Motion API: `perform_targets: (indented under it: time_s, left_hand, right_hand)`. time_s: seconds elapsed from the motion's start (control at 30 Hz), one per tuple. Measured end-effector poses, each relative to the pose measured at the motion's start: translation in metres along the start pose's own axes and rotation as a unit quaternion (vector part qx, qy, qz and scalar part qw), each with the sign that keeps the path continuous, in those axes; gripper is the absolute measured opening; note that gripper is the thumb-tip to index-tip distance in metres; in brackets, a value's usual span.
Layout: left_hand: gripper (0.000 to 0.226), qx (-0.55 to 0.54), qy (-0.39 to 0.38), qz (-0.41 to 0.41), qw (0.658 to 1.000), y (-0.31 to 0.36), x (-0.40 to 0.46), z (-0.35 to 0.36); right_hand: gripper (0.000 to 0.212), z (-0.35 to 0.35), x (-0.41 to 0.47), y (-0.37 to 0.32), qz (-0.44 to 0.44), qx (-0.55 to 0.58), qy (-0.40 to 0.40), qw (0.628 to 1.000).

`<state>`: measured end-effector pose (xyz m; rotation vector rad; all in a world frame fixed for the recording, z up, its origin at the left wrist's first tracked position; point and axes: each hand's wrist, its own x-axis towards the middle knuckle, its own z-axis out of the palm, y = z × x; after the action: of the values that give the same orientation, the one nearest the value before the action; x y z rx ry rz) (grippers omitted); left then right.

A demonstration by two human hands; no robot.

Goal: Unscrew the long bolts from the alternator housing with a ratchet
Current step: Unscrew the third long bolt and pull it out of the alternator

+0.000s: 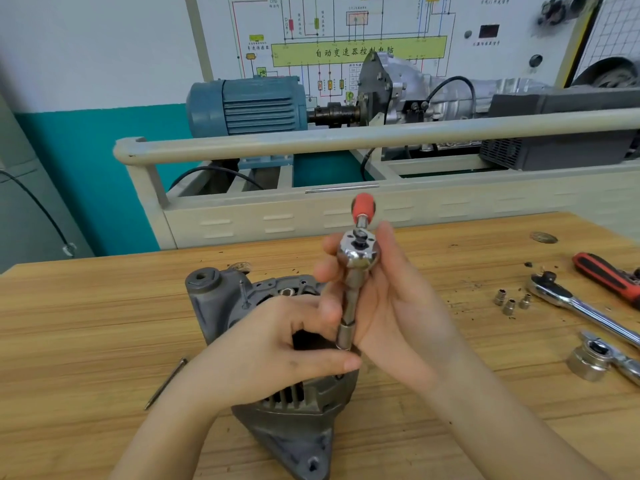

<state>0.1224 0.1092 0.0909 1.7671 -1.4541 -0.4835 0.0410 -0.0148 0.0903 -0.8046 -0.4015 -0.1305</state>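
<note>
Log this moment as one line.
right hand: holds ratchet upright | socket: on alternator housing | left hand: steadying socket | loose bolt: on table

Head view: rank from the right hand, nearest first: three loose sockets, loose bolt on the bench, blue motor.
From the right hand:
1. Three loose sockets, on the bench just to its right.
2. Loose bolt, on the bench to the left, past the alternator housing.
3. Blue motor, on the rig behind the bench.

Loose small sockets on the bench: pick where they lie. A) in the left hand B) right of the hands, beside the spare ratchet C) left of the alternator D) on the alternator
B: the three small sockets sit on the wooden bench to the right, next to the spare ratchet.
</note>
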Motion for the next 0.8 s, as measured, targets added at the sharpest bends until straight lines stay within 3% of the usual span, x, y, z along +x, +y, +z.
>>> perform_targets:
  time_s: [0.23, 0.53, 0.7, 0.8]
  left_hand:
    - [0.053, 0.071, 0.032, 0.016, 0.997, -0.0018, 0.0023, 0.0034]
    - [0.029, -0.002, 0.000, 0.004, 1.000, -0.0027, -0.0005, 0.0001]
    - [0.047, 0.061, 0.048, 0.043, 0.996, -0.0012, 0.0026, 0.0047]
    - [0.047, 0.060, 0.028, 0.035, 0.997, -0.0017, 0.0023, 0.0030]
  right_hand:
    - [0.025, 0.0004, -0.0043, 0.0016, -0.086, -0.024, 0.035, 0.995]
    - [0.033, -0.0002, -0.0004, 0.0008, -0.023, -0.030, 0.008, 0.999]
    - [0.024, -0.0003, -0.0036, 0.0000, -0.084, -0.038, 0.045, 0.995]
    - [0.024, -0.0021, -0.0044, -0.0015, -0.088, -0.043, 0.044, 0.994]
